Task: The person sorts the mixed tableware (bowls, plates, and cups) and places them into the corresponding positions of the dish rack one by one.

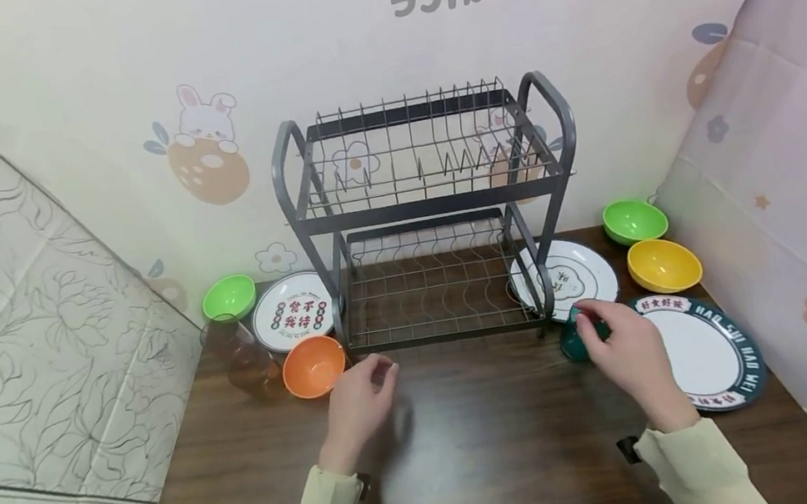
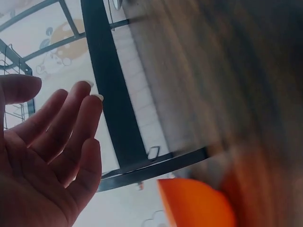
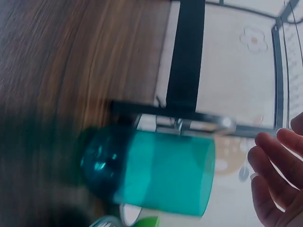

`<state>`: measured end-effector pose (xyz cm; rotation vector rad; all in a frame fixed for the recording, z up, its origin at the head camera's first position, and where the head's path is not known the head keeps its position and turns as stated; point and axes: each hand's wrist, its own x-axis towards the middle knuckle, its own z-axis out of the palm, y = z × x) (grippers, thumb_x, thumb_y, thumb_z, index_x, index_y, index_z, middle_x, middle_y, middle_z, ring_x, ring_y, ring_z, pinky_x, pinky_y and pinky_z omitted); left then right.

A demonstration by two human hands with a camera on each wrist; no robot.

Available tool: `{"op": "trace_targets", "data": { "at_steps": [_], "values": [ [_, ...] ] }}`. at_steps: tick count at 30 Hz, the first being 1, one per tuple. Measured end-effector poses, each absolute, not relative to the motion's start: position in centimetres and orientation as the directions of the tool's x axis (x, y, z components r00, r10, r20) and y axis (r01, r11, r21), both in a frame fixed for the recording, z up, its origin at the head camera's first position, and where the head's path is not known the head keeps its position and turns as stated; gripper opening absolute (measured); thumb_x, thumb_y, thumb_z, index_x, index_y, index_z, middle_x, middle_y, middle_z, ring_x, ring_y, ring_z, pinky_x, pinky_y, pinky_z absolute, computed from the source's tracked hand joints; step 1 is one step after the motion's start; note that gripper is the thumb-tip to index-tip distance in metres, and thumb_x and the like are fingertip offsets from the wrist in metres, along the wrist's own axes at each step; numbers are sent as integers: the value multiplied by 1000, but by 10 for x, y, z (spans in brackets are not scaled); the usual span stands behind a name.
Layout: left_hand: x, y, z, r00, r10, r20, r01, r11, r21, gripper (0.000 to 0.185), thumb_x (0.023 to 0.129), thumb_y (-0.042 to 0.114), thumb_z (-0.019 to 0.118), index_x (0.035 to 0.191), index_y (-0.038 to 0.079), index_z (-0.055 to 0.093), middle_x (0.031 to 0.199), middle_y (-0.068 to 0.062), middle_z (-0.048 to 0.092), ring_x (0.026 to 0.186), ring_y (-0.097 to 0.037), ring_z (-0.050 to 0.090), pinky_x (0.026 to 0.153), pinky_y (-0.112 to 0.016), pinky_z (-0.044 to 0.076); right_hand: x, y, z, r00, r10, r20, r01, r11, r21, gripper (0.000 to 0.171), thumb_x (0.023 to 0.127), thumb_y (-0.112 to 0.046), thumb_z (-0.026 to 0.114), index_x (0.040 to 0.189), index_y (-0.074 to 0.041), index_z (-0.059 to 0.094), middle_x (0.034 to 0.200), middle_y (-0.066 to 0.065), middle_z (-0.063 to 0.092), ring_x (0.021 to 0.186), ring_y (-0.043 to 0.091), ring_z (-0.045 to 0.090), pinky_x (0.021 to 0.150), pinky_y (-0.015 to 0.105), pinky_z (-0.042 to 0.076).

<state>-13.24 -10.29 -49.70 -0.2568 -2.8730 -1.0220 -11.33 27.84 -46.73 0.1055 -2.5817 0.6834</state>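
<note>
My left hand hovers over the table just right of an orange bowl, fingers loosely bent and holding nothing. In the left wrist view its fingers stand apart, and the bowl sits below. On the other side, my right hand is above and beside a teal see-through cup, partly covering it in the head view. The right wrist view shows the upright cup apart from the relaxed fingers. Between and behind both hands stands a two-tier dark dish rack.
Left of the rack are a brownish see-through cup, a green bowl and a printed plate. To the right lie a white plate, a green bowl, a yellow bowl and a larger rimmed plate.
</note>
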Motion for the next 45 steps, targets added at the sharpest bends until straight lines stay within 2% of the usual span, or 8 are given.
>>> {"op": "trace_targets", "data": {
  "at_steps": [7, 14, 22, 26, 30, 34, 41, 45],
  "values": [
    [-121, -106, -513, -992, 114, 50, 115, 694, 711, 14, 97, 33, 63, 100, 21, 71, 86, 9, 67, 68, -7, 57, 67, -31, 50, -99, 305, -469, -905, 182, 384, -54, 847, -530, 28, 98, -20, 60, 119, -2, 67, 107, 20, 69, 94, 36, 61, 80, 55, 49],
    [-116, -111, -524, -994, 108, 32, 97, 674, 732, 13, 98, 31, 63, 101, 21, 70, 90, 6, 69, 75, -9, 59, 71, -33, 52, -85, 338, -473, -892, 332, 305, 132, 839, -528, 36, 99, -24, 56, 122, 1, 65, 110, 26, 66, 97, 40, 58, 74, 48, 45],
    [-110, -128, -525, -1000, -12, -8, -14, 677, 736, 12, 97, 31, 65, 102, 21, 71, 92, 7, 69, 81, -13, 60, 77, -39, 52, -64, 382, -493, -806, 552, 212, 367, 749, -552, 39, 97, -19, 50, 121, 8, 62, 115, 31, 61, 103, 46, 54, 84, 57, 37],
    [-107, -141, -522, -997, -74, -18, -64, 689, 722, 15, 97, 31, 65, 104, 20, 71, 95, 4, 71, 86, -16, 63, 78, -42, 53, -55, 400, -505, -777, 621, 103, 482, 692, -537, 43, 96, -20, 48, 124, 11, 59, 124, 34, 55, 112, 51, 49, 89, 60, 36],
    [-105, -154, -520, -992, -123, -19, -100, 699, 708, 18, 98, 33, 64, 106, 19, 71, 96, 2, 71, 86, -18, 64, 76, -42, 54, -50, 411, -514, -740, 673, -2, 583, 640, -501, 47, 95, -19, 49, 129, 13, 53, 129, 38, 48, 120, 54, 40, 103, 60, 26],
    [-104, -166, -518, -988, -154, 14, -100, 704, 703, 21, 99, 34, 62, 106, 16, 71, 95, -1, 72, 86, -20, 65, 77, -44, 53, -47, 418, -521, -716, 697, -32, 623, 619, -477, 49, 92, -16, 51, 130, 14, 50, 129, 40, 46, 121, 54, 37, 107, 59, 19],
    [-103, -183, -518, -976, -192, 98, -73, 723, 687, 21, 99, 31, 62, 103, 13, 73, 93, -3, 73, 80, -20, 66, 72, -42, 52, -41, 419, -538, -673, 736, -80, 678, 570, -464, 47, 89, -15, 53, 128, 12, 52, 121, 38, 51, 109, 54, 45, 91, 61, 32],
    [-103, -187, -518, -973, -216, 80, -105, 723, 683, 21, 99, 31, 62, 104, 13, 72, 96, -4, 73, 81, -21, 65, 71, -41, 51, -40, 420, -544, -640, 764, -77, 693, 531, -488, 45, 89, -11, 53, 127, 14, 52, 120, 38, 51, 111, 54, 44, 93, 60, 30]
  ]
}}
